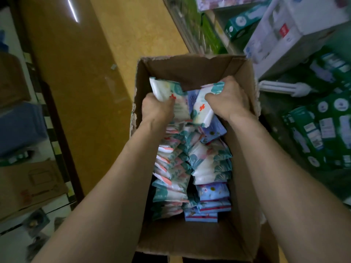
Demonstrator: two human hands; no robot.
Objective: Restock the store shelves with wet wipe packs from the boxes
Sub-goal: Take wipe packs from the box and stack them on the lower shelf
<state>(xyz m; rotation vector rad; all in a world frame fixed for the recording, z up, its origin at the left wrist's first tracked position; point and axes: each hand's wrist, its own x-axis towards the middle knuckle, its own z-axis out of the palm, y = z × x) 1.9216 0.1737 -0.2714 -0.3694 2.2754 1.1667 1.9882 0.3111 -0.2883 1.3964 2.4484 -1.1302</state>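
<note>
An open cardboard box [191,69] stands on the floor below me, holding several wet wipe packs [191,166] in white, teal and blue wrappers, stacked on edge. Both my hands reach into its far end. My left hand [157,109] grips a white and teal pack [165,88] lifted above the pile. My right hand [228,99] curls round another white and teal pack [204,109] with a red mark, also raised from the stack.
Store shelves [218,21] on the right carry green and white product boxes [322,130]. A white fixture [284,88] juts out beside the box's right wall. Yellow floor [123,35] spreads to the left, with cardboard boxes [28,186] and a blue item at the far left.
</note>
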